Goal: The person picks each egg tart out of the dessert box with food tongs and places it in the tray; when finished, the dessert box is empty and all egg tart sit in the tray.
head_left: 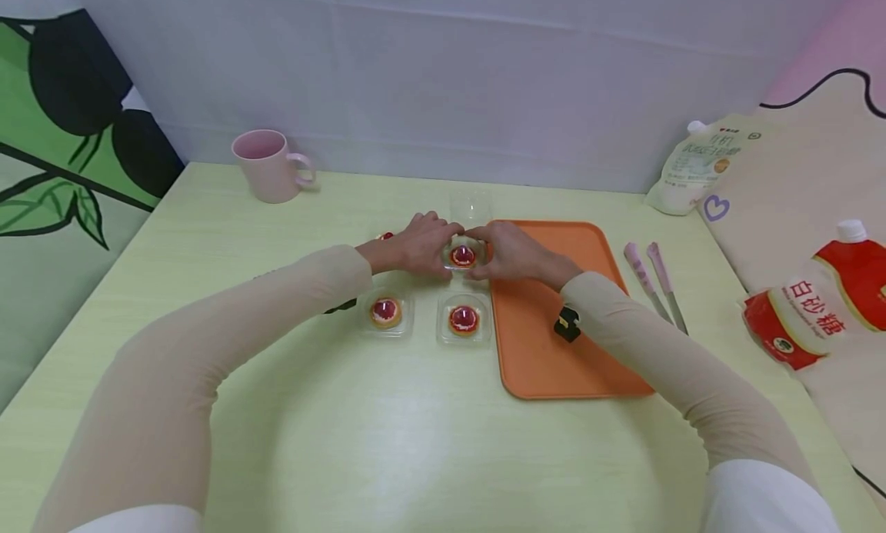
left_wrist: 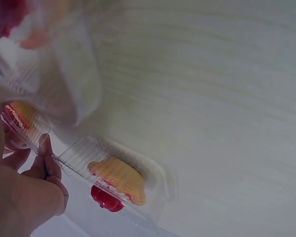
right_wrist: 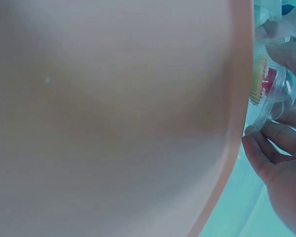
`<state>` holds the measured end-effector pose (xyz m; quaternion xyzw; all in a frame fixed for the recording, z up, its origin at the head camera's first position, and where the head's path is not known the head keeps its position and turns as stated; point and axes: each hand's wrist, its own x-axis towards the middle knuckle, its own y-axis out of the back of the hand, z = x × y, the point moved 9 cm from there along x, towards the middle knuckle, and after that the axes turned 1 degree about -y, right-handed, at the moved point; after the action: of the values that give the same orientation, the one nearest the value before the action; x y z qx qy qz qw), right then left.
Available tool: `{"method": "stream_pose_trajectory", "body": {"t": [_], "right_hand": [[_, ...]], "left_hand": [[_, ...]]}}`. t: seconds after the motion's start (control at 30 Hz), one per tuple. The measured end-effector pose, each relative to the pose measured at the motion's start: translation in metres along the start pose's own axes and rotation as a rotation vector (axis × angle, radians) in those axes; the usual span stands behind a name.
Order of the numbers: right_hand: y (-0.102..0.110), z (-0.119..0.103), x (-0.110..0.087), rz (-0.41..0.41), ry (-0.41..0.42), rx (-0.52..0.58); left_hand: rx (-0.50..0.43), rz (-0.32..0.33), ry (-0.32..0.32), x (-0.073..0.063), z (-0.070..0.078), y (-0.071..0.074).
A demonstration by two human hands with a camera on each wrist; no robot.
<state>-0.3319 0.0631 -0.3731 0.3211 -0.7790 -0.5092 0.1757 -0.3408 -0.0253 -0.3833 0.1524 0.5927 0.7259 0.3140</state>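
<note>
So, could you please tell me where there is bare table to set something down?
The table is barest on the near side of the two nearer boxed tarts; a smaller patch lies between the pink mug and the left hand. It is crowded where that hand and the right hand hold another boxed tart beside the orange tray.

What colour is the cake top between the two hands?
The cake top is red, clearest in the head view.

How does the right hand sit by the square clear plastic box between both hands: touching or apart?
Touching. In the right wrist view, the right hand meets the edge of the clear plastic box, with no gap showing.
</note>
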Motion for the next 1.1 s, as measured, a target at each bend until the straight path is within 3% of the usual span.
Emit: {"method": "stream_pose_trajectory", "body": {"t": [0.37,1.1], "right_hand": [[-0.0075,0.0000,-0.0006,-0.048,-0.059,-0.057],[0.0007,0.0006,0.0020,-0.053,0.037,0.001]], "left_hand": [[-0.002,-0.002,0.007,0.0017,-0.0033,0.0001],[-0.021,-0.021,0.005,0.0047,-0.0050,-0.0013]]}}
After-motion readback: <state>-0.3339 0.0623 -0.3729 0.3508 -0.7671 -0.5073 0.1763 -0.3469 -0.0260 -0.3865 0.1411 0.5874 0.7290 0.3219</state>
